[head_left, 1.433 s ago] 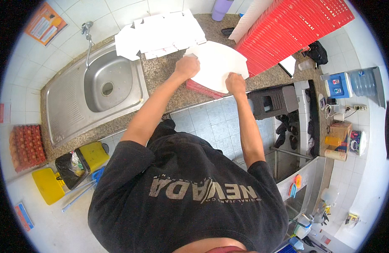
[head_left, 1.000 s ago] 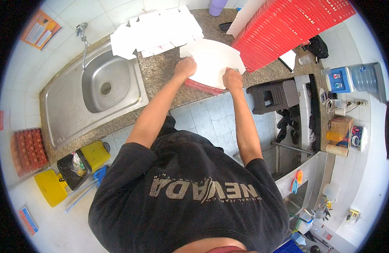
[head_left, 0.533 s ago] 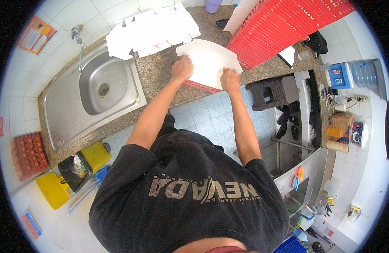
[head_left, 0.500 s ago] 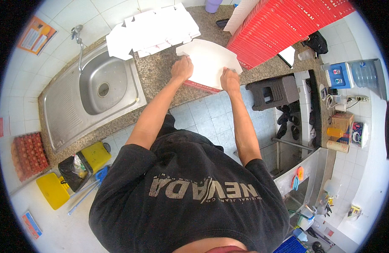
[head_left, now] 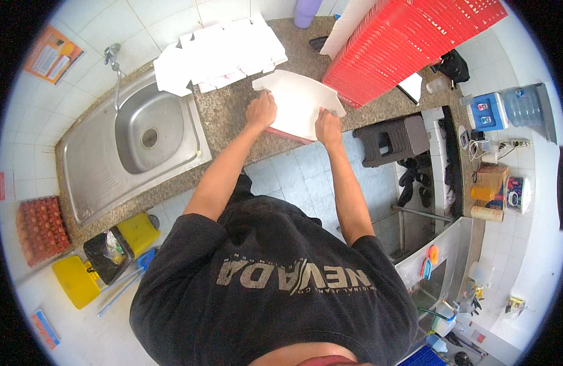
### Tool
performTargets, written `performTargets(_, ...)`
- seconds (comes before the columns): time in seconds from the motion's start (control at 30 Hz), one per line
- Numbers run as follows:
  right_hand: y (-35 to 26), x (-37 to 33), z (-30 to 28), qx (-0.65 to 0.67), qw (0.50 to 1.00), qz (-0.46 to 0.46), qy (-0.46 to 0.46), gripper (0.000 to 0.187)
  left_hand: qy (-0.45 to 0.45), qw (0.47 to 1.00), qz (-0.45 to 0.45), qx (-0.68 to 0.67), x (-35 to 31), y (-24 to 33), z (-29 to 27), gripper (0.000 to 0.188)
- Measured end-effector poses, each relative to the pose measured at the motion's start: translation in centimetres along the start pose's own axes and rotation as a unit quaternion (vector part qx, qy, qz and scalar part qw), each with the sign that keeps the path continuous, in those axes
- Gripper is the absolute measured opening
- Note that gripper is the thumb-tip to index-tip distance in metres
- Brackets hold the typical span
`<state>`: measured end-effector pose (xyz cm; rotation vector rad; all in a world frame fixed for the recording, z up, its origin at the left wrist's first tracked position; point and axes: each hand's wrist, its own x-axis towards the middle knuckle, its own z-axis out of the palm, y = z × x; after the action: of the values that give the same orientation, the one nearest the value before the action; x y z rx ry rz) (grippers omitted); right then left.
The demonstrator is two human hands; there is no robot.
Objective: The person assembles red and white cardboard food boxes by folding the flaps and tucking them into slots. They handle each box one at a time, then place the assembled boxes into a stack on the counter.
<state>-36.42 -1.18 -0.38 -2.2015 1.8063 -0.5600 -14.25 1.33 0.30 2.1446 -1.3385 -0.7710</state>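
Observation:
A partly folded cardboard box (head_left: 297, 104), white inside with a red outer edge, lies at the near edge of the stone counter. My left hand (head_left: 261, 111) is closed on its left side near the front corner. On the opposite side, my right hand (head_left: 328, 127) grips the right front corner with bent fingers. The box's far flap stands up at a slant. Fingertips of both hands are partly hidden behind the cardboard. Left of the box is a pile of white flat cardboard blanks (head_left: 238, 53), and right of it rises a tall stack of red folded boxes (head_left: 403, 46).
A steel sink (head_left: 89, 165) with a tap (head_left: 112, 58) is set into the counter (head_left: 223, 122) on the left. Stacked dark stools (head_left: 394, 140) stand below the counter at right. Egg trays (head_left: 43, 229) and a yellow dustpan (head_left: 77, 282) are at lower left.
Both hands and the box have shifted slightly toward me and to the left. The grip on the box stays the same, and the red front edge shows less.

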Motion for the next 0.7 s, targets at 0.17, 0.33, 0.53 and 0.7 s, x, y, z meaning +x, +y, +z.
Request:
performTargets(0.17, -0.1, 0.4, 0.0, 0.003, 1.000, 0.012, -0.004, 0.052, 0.000, 1.000, -0.005, -0.025, -0.1, -0.4, -0.1, 0.055)
performTargets(0.33, -1.5, 2.2, -0.5, -0.030, 0.997, 0.053, -0.040, 0.050, -0.025, 0.999, -0.005, -0.041, 0.4, -1.7, -0.6, 0.067)
performTargets(0.53, -5.1, 3.9, -3.8, -0.133, 0.983, 0.056, -0.113, 0.053, -0.048, 0.995, 0.046, -0.069, 0.9, -3.2, -1.9, 0.068)
performTargets(0.7, -12.5, 1.4, -8.6, -0.175, 0.948, -0.083, -0.253, 0.051, -0.073, 0.981, 0.040, -0.174, -3.6, -7.8, -3.6, 0.060)
